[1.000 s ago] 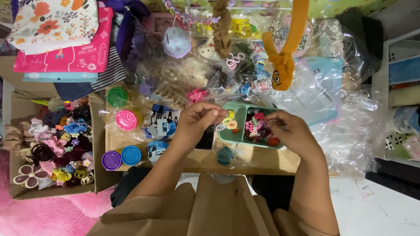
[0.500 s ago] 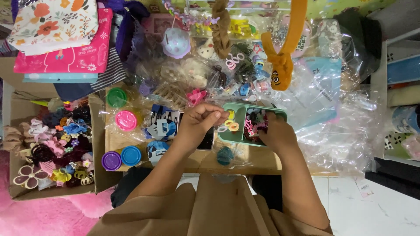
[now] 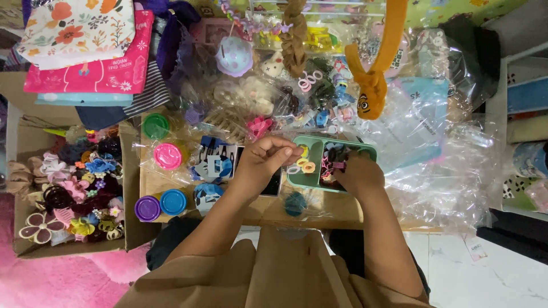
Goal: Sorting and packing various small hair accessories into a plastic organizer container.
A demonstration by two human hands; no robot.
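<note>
On the desk [image 3: 337, 214], one green tray [image 3: 371, 153] with two compartments is sitting between both hands. Left hand [image 3: 264, 159] is hovering at the tray's left edge, its fingers [image 3: 285, 149] curling together as if pinching something too small to make out. Right hand [image 3: 355, 174] is reaching into the right compartment, among a heap of small clips [image 3: 334, 157]; whether its fingers are gripping anything I cannot tell. Three small rings [image 3: 302, 162] are lying in the left compartment. Four tubs [image 3: 168, 156] are standing at the left: one green, one pink, one purple, one blue. One box [image 3: 130, 188] of hair clips is sitting further left.
</note>
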